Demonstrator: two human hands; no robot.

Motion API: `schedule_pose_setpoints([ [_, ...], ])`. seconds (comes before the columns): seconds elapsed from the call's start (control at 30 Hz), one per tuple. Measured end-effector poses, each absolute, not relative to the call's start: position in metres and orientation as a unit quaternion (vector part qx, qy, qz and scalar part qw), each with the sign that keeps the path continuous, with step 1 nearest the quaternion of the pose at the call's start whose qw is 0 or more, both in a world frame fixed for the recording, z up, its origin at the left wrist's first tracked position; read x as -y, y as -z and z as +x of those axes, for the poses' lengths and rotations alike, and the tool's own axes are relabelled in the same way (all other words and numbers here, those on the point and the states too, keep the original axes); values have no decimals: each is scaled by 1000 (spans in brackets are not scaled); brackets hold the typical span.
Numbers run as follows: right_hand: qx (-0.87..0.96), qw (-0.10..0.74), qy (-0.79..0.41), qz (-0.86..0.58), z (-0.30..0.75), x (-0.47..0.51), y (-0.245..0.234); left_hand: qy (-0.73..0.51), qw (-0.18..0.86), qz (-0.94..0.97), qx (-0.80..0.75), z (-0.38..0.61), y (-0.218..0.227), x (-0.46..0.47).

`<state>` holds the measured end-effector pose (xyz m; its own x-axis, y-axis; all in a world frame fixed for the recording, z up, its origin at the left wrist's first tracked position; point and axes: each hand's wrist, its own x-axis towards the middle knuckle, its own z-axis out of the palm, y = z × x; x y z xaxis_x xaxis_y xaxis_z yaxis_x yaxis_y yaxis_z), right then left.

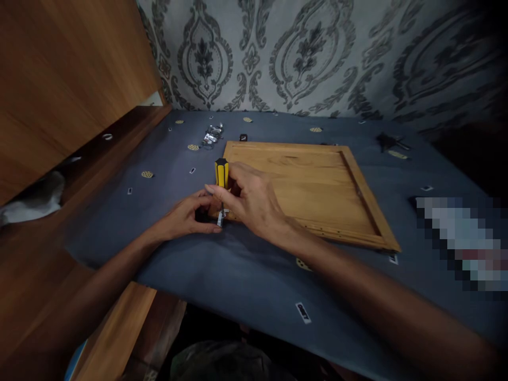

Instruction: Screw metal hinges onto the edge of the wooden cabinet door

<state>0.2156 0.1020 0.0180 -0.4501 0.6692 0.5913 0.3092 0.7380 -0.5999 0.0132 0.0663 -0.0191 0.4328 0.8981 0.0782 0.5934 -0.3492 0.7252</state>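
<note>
Gripped in the right hand (250, 203): a yellow-and-black screwdriver (221, 173), held upright, likely to keep its tip square on the small metal fitting (220, 217) at the seven-o'clock corner of the wooden panel (313, 190). Pinched around that fitting with the left hand (186, 217), probably for steadying. Wrists low over the counter (246, 275), forearms reaching in from five and seven o'clock.
</note>
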Motion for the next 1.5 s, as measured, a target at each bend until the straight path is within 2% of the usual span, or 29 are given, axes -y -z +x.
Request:
schedule_pose_setpoints([
  [0.2,834,389,-260,-292,219,-105,-26,-247,322,783,-471,14,19,-66],
  [0.37,827,385,-278,-301,217,-105,-27,-274,331,778,-458,12,20,-66],
  [0.5,821,393,-289,-297,216,-105,-25,-394,374,704,-457,9,4,-68],
  [0.63,810,395,-311,-302,215,-106,-24,-520,301,674,-430,19,-30,-70],
  [0.8,800,397,-327,-310,215,-107,-23,-454,232,738,-442,40,-55,-71],
  [1.07,810,393,-312,-302,216,-108,-25,-472,222,725,-450,45,-53,-72],
  [1.17,834,377,-285,-285,231,-103,-18,-460,212,727,-464,42,-55,-74],
  [1.37,899,358,-123,-221,265,-82,26,-492,207,714,-454,40,-49,-80],
  [1.5,928,303,-85,-200,269,-78,39,-493,215,706,-460,41,-46,-84],
])
